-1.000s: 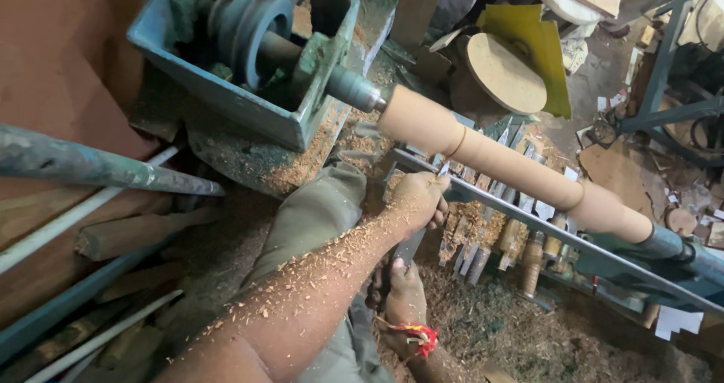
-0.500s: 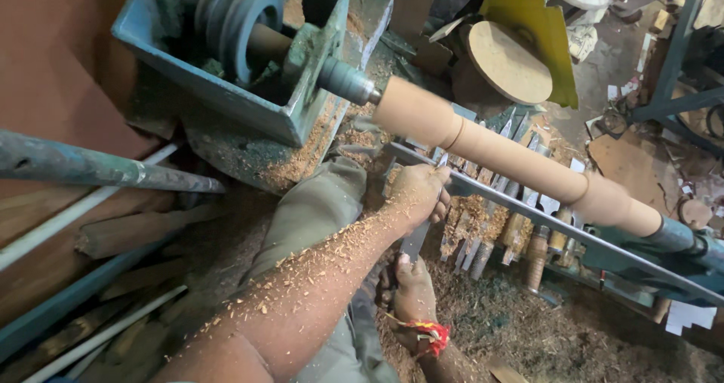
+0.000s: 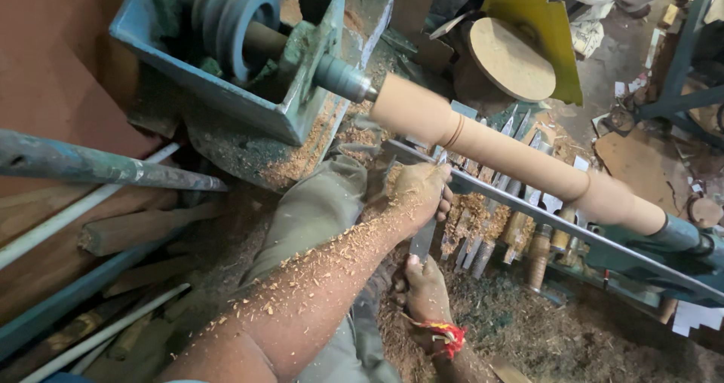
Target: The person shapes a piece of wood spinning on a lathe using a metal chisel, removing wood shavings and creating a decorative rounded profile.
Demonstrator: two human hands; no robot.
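Observation:
A long pale wooden spindle (image 3: 513, 153) is mounted in a lathe between the blue headstock (image 3: 249, 104) and the tailstock (image 3: 671, 240). It has a thin dark groove near its thick left end. My left hand (image 3: 418, 191), dusted with shavings, presses a flat steel chisel (image 3: 422, 241) down on the metal tool rest bar (image 3: 573, 228), just below that groove. My right hand (image 3: 424, 286), with a red thread at the wrist, grips the chisel's lower end. The chisel's tip is hidden behind my left hand.
Several wooden-handled chisels (image 3: 490, 232) lean in a row under the rest bar. A stepped pulley (image 3: 234, 17) sits in the headstock. A round wooden disc (image 3: 509, 59) and a yellow sheet (image 3: 547, 21) lie behind. A grey pipe (image 3: 98, 168) and sawdust lie at the left.
Both hands keep their hold on the chisel at nearly the same spot. The view has shifted slightly. A thin dark groove now shows on the spindle above my left hand.

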